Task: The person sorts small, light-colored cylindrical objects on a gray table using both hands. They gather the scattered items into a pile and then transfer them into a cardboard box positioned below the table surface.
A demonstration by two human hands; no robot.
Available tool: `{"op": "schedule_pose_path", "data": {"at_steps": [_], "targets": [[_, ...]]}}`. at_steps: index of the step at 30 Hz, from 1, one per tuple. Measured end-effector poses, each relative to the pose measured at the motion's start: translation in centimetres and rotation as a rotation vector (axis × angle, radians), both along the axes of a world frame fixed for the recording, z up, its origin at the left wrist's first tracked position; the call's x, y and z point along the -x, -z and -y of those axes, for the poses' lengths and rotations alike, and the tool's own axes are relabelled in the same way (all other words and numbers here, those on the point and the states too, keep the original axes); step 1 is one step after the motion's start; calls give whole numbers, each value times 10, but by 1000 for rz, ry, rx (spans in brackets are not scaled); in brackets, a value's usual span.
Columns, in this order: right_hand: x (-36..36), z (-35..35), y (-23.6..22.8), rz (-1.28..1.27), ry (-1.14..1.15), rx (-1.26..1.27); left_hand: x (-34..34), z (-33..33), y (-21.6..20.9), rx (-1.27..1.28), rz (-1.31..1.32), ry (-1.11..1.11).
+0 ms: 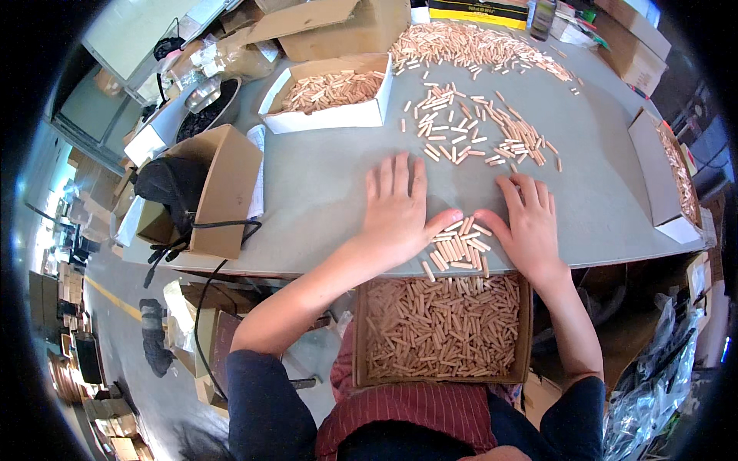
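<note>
The left hand (398, 207) lies palm down at 10 o'clock of a small pile of wooden pegs (460, 247), its fingers long and spread; the right hand (530, 223), at 2 o'clock of it, is splayed too, fingers slightly bent. Neither grips anything — the two thumbs point at each other over the pile's far edge, though whether they press on the pegs I cannot tell.

Nearest, at 6 o'clock of the pile, an open brown box (526, 330) full of pegs sits over the lap, just below the edge of the grey table (323, 177). The pile itself lies on the table right by that edge.

Farther off, loose pegs (523, 138) are scattered at 12 o'clock, beyond the fingertips. A brown carton (231, 192) with a black item in it stands between 9 and 10, a white box (649, 177) of pegs between 2 and 3, and another white tray (338, 117) of pegs at 11. At 12, farther still, spreads a wide heap of pegs (469, 50) — with a yellow-and-black box (480, 13) behind it
</note>
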State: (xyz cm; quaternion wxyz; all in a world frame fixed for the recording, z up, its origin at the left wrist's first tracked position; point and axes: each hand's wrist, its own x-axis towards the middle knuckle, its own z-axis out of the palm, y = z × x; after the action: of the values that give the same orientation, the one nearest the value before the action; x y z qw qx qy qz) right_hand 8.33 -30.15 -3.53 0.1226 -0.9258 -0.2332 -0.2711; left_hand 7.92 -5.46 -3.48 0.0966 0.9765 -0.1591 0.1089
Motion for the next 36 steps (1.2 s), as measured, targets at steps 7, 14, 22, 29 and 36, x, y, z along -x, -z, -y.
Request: {"op": "schedule_pose_path", "data": {"at_steps": [7, 14, 22, 29, 36], "targets": [[12, -4, 3, -19, -36, -1, 11, -1, 3, -46, -2, 91], [34, 38, -14, -376, -264, -126, 40, -37, -16, 13, -222, 357], [-79, 78, -11, -419, 177, 207, -84, -11, -20, -72, -172, 29], [-122, 57, -14, -407, -217, 259, -139, 17, -9, -21, -54, 289], [-73, 25, -12, -303, -322, 321, -69, 0, -1, 36, 47, 394]]}}
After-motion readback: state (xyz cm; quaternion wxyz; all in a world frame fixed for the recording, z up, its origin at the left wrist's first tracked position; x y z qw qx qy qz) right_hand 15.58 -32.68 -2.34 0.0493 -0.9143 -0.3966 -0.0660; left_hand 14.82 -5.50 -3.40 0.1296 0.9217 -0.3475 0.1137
